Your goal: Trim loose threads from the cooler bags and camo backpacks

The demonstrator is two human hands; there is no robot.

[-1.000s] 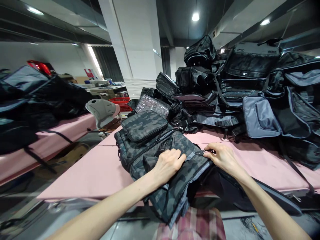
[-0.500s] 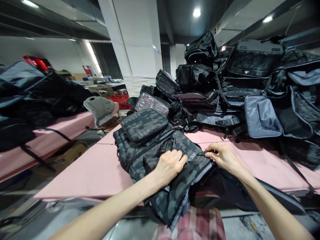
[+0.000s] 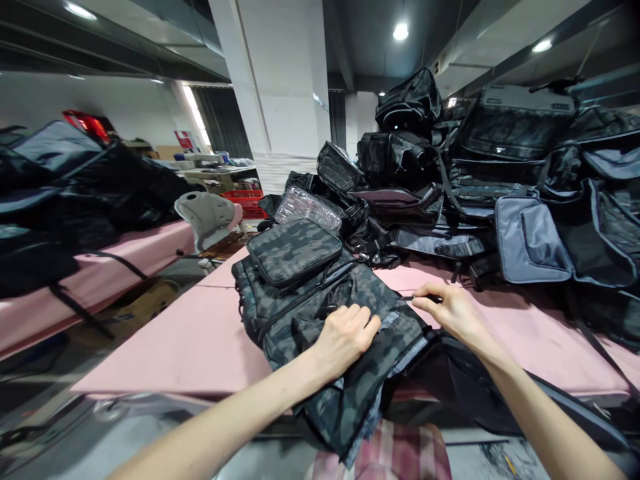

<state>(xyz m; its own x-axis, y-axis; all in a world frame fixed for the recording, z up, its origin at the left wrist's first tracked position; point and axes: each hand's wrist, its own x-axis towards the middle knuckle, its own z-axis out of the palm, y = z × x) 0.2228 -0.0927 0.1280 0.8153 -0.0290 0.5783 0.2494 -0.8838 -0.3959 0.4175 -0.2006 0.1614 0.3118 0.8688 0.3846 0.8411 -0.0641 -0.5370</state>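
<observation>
A dark camouflage backpack (image 3: pixel 345 287) lies across the pink table, its near end hanging over the front edge with grey lining and raw edges showing. My left hand (image 3: pixel 347 337) is closed on the fabric in its middle, fingers curled into the cloth. To the right, my right hand (image 3: pixel 450 310) pinches a thin, dark, pointed tool (image 3: pixel 409 297); its exact kind is mostly hidden in the fingers. The tip is just off the bag's right side, close to a strip of grey lining.
A high heap of dark bags (image 3: pixel 415 160) fills the back and right of the pink table (image 3: pixel 175 347). Another pink table (image 3: pixel 150 247) with bags stands at left, and a grey chair (image 3: pixel 207 213) sits between. A plaid-covered lap (image 3: pixel 395 453) is below.
My right hand has lifted the tool tip slightly away from the bag's surface. My left hand keeps its hold on the fabric. The view has shifted slightly.
</observation>
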